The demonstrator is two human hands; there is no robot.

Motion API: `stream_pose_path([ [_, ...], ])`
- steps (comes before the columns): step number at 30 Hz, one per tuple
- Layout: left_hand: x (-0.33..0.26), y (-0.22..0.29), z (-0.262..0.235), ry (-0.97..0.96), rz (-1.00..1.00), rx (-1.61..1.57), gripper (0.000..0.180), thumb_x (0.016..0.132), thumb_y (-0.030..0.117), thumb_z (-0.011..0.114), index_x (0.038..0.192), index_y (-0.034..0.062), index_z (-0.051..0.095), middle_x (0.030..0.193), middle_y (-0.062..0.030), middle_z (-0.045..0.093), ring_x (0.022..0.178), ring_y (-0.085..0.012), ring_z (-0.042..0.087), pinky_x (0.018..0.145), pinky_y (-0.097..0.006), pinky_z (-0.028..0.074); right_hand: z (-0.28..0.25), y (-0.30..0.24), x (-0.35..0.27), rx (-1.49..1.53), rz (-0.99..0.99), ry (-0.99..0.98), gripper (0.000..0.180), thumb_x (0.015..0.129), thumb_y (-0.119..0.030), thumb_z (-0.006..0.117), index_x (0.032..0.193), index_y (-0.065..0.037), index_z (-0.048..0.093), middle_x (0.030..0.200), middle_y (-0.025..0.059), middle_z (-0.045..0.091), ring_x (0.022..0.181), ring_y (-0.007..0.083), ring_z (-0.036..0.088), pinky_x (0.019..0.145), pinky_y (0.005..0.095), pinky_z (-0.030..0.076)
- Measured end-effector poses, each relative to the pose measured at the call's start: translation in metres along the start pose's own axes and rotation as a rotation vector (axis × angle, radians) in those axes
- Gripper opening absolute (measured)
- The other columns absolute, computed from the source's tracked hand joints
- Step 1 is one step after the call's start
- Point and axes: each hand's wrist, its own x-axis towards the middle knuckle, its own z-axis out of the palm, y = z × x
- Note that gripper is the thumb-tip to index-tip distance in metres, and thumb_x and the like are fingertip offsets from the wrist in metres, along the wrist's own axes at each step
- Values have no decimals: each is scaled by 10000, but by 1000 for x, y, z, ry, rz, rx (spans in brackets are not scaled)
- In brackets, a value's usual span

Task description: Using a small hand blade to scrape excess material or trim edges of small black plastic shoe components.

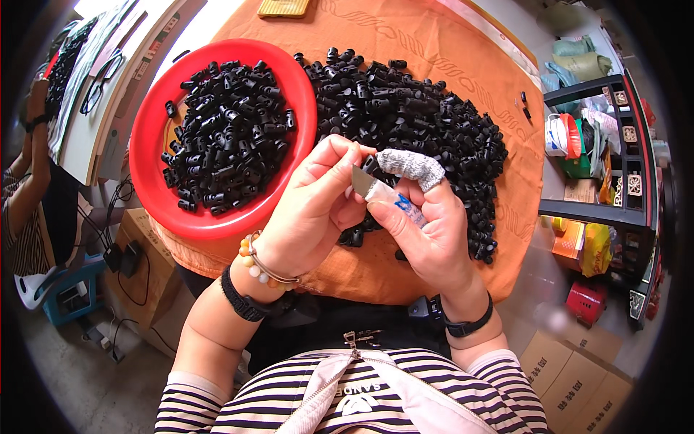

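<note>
My left hand [314, 192] is closed, pinching a small black plastic part [368, 152] between thumb and fingertips; most of the part is hidden. Held in my right hand [437, 224] is a short metal blade [362, 181] whose handle end is wrapped in white plastic with blue marks. The blade points left, beside the left fingertips. A grey knitted finger cover [412, 168] sits on the right index finger, which curls over toward the black part. Beyond both hands spreads a large heap of similar black parts [412, 108].
A red round basin [144, 163] holding many black parts stands left on the orange tablecloth [499, 79]. A yellow object [283, 7] lies at the far edge. Two loose parts [525, 105] lie right of the heap. Another person's arm [36, 166] shows far left; shelving [636, 152] stands right.
</note>
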Motion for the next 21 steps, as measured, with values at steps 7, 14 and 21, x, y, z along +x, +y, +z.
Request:
stream_pose_path([
  [7, -2, 3, -2, -26, -72, -29, 120, 940, 206, 466, 975, 107, 524, 693, 31, 476, 525, -18, 331, 468, -160, 272, -9, -2, -1, -194, -38, -12, 319, 845, -71, 607, 1134, 10, 500, 936, 103, 644, 807, 66, 569, 698, 222, 469],
  [14, -1, -1, -1, -46, -101, -80, 125, 937, 222, 474, 969, 112, 523, 692, 21, 491, 518, -24, 351, 466, -161, 283, -10, -4, 4, 117, 32, 60, 381, 900, -118, 540, 1222, 38, 409, 1106, 90, 531, 983, 94, 492, 840, 221, 407],
  [21, -2, -1, -2, -50, -126, -61, 108, 931, 223, 490, 944, 118, 514, 701, 32, 498, 534, -18, 378, 465, -156, 281, 7, -2, 13, 196, 20, 63, 449, 867, -63, 580, 1244, 33, 356, 877, 53, 560, 695, 53, 545, 637, 172, 445],
])
